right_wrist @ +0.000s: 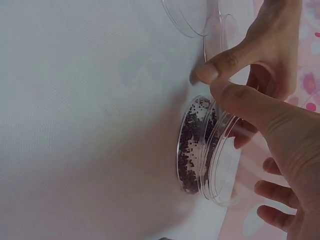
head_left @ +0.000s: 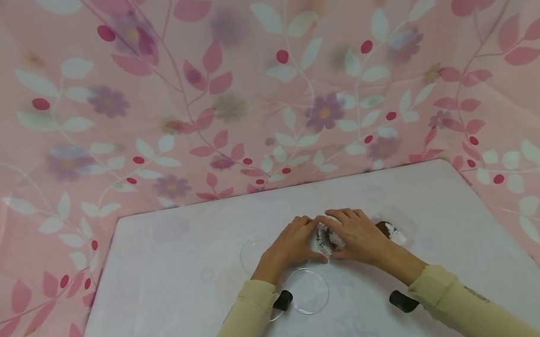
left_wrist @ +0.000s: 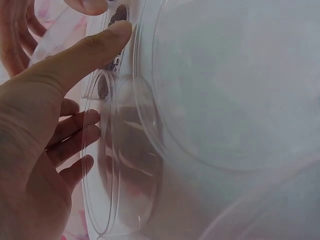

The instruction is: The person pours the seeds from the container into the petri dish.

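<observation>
A clear round petri dish with dark granules (right_wrist: 189,145) sits on the white table between my hands, clear rims stacked over it. My left hand (head_left: 291,244) holds its left side, thumb (left_wrist: 102,47) along the near edge and the index finger mostly hidden. From the right, my right hand (head_left: 360,237) grips the same dish, its thumb (right_wrist: 245,97) at the upper rim close to the left thumb. The other fingers of both hands spread loosely. Beside the left fingers stands an empty clear dish (left_wrist: 111,200).
Another empty clear dish (head_left: 309,290) lies nearer on the table (head_left: 164,307), with a further rim partly under the left wrist. Just beyond the right hand is a dark brown and white patch (head_left: 388,232). Pink floral cloth (head_left: 253,75) hangs behind and at both sides.
</observation>
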Demonstrator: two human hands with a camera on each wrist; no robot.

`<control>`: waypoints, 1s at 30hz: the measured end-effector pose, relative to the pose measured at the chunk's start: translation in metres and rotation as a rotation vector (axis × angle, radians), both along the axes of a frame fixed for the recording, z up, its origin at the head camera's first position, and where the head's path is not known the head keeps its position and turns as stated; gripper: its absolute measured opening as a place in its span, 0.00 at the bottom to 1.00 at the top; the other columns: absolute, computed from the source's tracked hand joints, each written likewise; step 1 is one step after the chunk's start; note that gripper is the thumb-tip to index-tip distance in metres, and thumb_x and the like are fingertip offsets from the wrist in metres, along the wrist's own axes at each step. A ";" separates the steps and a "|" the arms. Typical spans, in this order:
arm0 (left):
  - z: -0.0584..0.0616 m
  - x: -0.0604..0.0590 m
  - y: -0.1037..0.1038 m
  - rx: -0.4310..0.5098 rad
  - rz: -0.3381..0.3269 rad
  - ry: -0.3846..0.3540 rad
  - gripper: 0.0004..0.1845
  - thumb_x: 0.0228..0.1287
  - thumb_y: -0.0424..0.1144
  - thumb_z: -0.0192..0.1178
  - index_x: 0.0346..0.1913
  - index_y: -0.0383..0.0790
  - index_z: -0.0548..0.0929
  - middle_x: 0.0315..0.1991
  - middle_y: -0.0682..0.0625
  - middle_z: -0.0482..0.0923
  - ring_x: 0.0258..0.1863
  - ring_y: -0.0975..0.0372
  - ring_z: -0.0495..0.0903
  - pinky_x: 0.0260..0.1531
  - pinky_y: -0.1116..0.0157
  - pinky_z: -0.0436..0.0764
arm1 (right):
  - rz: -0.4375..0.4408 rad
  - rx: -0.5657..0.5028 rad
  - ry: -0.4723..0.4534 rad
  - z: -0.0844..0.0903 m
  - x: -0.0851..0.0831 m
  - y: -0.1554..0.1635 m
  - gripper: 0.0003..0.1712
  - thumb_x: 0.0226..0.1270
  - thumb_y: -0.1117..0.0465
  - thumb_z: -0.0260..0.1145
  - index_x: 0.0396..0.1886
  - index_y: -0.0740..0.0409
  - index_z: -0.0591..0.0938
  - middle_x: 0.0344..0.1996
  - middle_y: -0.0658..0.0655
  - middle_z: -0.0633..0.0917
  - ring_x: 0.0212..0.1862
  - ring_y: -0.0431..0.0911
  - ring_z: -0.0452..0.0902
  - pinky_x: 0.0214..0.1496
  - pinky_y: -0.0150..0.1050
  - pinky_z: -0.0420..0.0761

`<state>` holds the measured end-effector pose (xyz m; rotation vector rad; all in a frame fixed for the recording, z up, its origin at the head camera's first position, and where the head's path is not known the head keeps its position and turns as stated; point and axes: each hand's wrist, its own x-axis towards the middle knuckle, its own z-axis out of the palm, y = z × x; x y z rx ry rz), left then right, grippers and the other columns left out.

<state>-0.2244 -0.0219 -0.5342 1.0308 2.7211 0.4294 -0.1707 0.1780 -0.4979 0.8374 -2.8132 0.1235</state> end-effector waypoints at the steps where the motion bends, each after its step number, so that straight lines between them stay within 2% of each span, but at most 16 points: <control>1: 0.000 0.000 -0.001 -0.001 -0.005 0.006 0.51 0.46 0.65 0.72 0.72 0.46 0.68 0.60 0.53 0.73 0.60 0.61 0.70 0.64 0.62 0.73 | 0.001 0.004 -0.002 -0.001 0.000 0.000 0.55 0.40 0.37 0.80 0.69 0.51 0.71 0.63 0.59 0.76 0.58 0.58 0.75 0.55 0.58 0.77; 7: -0.002 0.000 -0.004 -0.002 -0.023 0.020 0.47 0.45 0.67 0.71 0.68 0.47 0.73 0.60 0.53 0.73 0.60 0.62 0.69 0.64 0.63 0.72 | -0.006 0.043 -0.033 -0.007 -0.003 -0.001 0.54 0.40 0.36 0.80 0.67 0.52 0.73 0.64 0.58 0.77 0.59 0.58 0.75 0.55 0.58 0.77; 18: 0.003 0.004 -0.009 0.032 -0.024 -0.005 0.48 0.46 0.66 0.71 0.69 0.46 0.72 0.61 0.53 0.72 0.60 0.62 0.69 0.64 0.63 0.73 | -0.001 0.075 -0.030 -0.013 -0.006 -0.002 0.52 0.42 0.31 0.76 0.67 0.50 0.75 0.60 0.58 0.80 0.56 0.57 0.77 0.52 0.55 0.80; 30: 0.004 0.005 -0.013 0.047 -0.014 -0.010 0.47 0.47 0.64 0.72 0.69 0.46 0.72 0.61 0.53 0.72 0.60 0.62 0.69 0.64 0.63 0.74 | 0.006 0.011 -0.039 -0.023 -0.009 -0.004 0.50 0.44 0.32 0.76 0.65 0.51 0.77 0.60 0.59 0.80 0.57 0.57 0.77 0.49 0.54 0.81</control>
